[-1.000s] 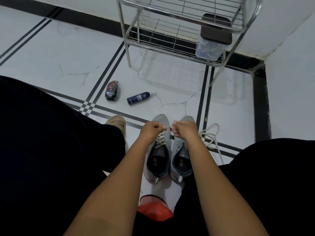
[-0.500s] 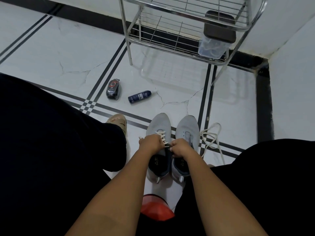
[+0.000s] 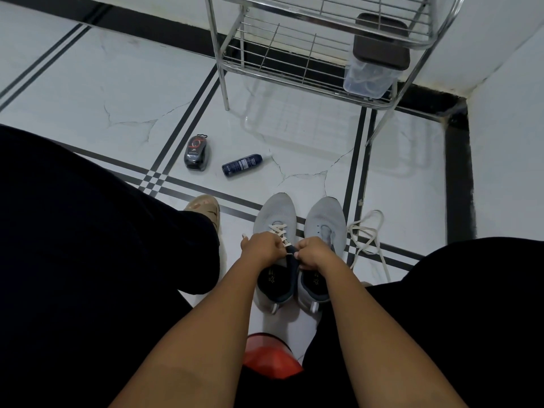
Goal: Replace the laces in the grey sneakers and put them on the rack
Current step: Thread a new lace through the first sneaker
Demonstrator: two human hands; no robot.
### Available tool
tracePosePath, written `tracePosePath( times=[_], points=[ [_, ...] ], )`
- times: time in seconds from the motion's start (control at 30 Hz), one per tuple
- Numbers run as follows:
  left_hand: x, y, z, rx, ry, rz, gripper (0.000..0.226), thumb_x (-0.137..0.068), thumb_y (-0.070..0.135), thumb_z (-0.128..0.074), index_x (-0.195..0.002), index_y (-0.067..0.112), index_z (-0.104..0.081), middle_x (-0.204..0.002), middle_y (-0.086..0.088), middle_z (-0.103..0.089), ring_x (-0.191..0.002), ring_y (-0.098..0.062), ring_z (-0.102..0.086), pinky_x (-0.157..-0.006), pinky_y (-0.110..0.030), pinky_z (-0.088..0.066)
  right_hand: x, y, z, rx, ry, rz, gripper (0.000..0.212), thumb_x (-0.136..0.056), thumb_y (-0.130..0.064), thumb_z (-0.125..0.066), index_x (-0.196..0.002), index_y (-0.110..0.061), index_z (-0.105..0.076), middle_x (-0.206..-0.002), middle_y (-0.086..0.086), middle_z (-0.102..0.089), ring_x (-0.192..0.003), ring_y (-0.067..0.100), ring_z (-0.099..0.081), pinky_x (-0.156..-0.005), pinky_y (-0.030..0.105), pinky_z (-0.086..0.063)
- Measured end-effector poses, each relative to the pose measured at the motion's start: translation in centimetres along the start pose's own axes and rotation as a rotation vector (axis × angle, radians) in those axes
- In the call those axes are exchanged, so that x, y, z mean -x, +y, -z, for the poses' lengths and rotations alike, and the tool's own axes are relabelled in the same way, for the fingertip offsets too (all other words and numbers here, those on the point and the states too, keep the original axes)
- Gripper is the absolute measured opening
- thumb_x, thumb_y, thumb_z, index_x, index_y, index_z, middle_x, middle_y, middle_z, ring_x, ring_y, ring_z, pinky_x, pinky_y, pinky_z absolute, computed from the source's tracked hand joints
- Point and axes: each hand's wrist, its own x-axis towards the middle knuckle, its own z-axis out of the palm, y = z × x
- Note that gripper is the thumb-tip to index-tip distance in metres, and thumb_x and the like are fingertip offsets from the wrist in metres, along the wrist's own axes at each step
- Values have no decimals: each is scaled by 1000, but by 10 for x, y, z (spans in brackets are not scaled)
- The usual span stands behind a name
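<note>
White tiled floor holds both grey sneakers before the rack. My left hand and right hand each pinch the cream lace over the left sneaker's tongue.

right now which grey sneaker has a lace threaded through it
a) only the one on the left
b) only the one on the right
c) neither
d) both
a: the left sneaker shows a cream lace criss-crossed up its front, while the right sneaker shows no lace through its front, and a loose lace lies on the floor beside it.
</note>
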Motion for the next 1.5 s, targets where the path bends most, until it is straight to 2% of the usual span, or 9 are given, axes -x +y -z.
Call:
tracePosePath(
  times=[0.5,0.63,0.77,0.87,1.03,1.23,1.33,1.4,1.5],
  points=[
    [-1,2,-10,-70,96,-61,15,-87,31,-54,-79,28,-66,-90,-1,-66,-108,-26,-52,-114,-49,-19,-4,-1,3,-17,-47,-9,10,-89,-2,-61,-95,-3,-68,-87,10,-59,-92,25,-59,-93,46,-53],
    [-4,1,-14,-88,97,-80,20,-89,34,-54,-84,25,-71,-96,0,-67,-111,-25,-49,-114,-48,-18,-5,1,5,-164,-26,-56,13,-89,-2,-58,-100,-7,-64,-82,5,-58,-76,19,-61,-71,32,-57],
    [-2,0,-17,-93,163,-85,21,-90,31,-52,-86,24,-71,-94,-1,-66,-110,-27,-51,-114,-48,-19,-4,4,4,-356,2,-131,19,-91,-2,-55,-78,-16,-53,-75,3,-55,-63,13,-55,-58,24,-51],
    [-1,0,-20,-16,240,0,16,-86,33,-59,-100,29,-67,-114,-1,-59,-118,-26,-49,-116,-52,-12,-4,3,3,-343,41,-144,23,-90,0,-56,-73,-14,-52,-73,6,-56,-61,14,-57,-52,21,-53],
    [6,-15,-23,-5,265,327,50,-83,42,-63,-125,21,-46,-131,-6,-46,-128,-28,-41,-113,-60,-6,1,-7,12,-285,16,-269,10,-89,5,-49,-81,-1,-51,-85,21,-67,-61,24,-63,-61,34,-56],
    [9,-23,-30,178,193,486,53,-90,32,-56,-133,17,-31,-140,-10,-43,-129,-30,-45,-115,-57,-13,14,-16,84,-310,431,-288,23,-91,-7,-49,-108,4,-58,-84,12,-66,-69,25,-65,-62,32,-55],
    [11,-25,-28,249,147,499,48,-92,21,-50,-132,14,-27,-138,-10,-48,-125,-30,-49,-114,-55,-19,27,-10,125,-889,769,-172,33,-96,-16,-42,-123,1,-48,-92,8,-50,-59,14,-63,-50,22,-49],
    [11,-25,-25,265,128,476,51,-89,23,-52,-131,15,-26,-135,-11,-49,-121,-31,-51,-109,-52,-28,30,-17,128,-1293,828,-70,19,-98,-12,-29,-106,-5,-45,-99,12,-47,-46,10,-59,-34,18,-43],
    [6,-22,-16,286,106,396,46,-88,26,-47,-131,21,-32,-129,-10,-52,-116,-31,-52,-104,-49,-35,25,-29,95,-1005,885,-97,21,-100,-19,-33,-113,-7,-45,-106,11,-57,-86,24,-57,-66,31,-49]
  ],
)
